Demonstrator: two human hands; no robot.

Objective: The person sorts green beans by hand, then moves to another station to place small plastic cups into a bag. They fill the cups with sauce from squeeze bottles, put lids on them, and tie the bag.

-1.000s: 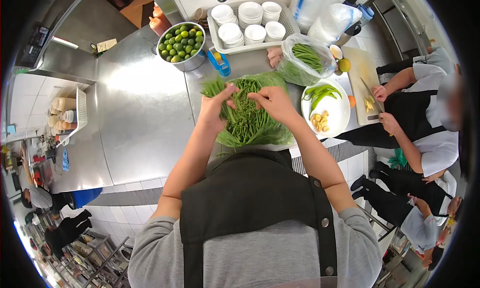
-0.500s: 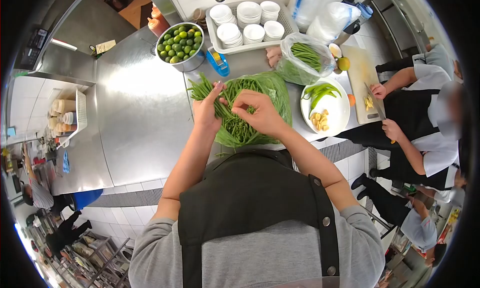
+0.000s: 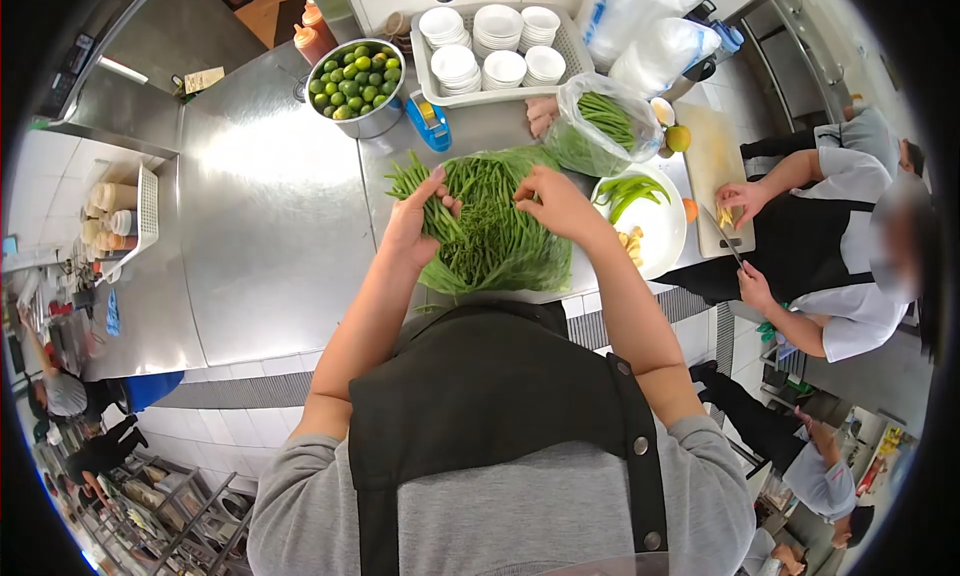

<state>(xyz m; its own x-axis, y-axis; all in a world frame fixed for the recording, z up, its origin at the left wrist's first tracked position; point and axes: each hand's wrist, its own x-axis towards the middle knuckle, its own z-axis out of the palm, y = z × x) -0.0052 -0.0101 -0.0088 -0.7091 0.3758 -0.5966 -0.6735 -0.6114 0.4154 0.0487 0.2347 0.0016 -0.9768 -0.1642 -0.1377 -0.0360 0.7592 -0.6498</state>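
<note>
In the head view an open green plastic bag (image 3: pixel 545 266) lies on the counter in front of me, full of long green beans (image 3: pixel 485 221). My left hand (image 3: pixel 410 221) is closed around a bunch of green beans (image 3: pixel 408 181) at the bag's left side, their ends sticking out past the thumb. Over the right part of the heap, my right hand (image 3: pixel 558 204) is bent with its thumb and fingertips together against the beans. Whatever lies between those fingertips is too small to make out.
Behind the bag stand a pot of limes (image 3: pixel 355 86), a blue tape dispenser (image 3: pixel 430 124) and a crate (image 3: pixel 565 66) of white cups. To the right are a clear bag of beans (image 3: pixel 605 126), a white bowl (image 3: pixel 665 246) and a co-worker cutting on a board (image 3: pixel 705 146).
My right hand has moved right, away from the left hand, to the heap's right side. The left hand keeps its bunch. The co-worker's hands and knife have shifted.
</note>
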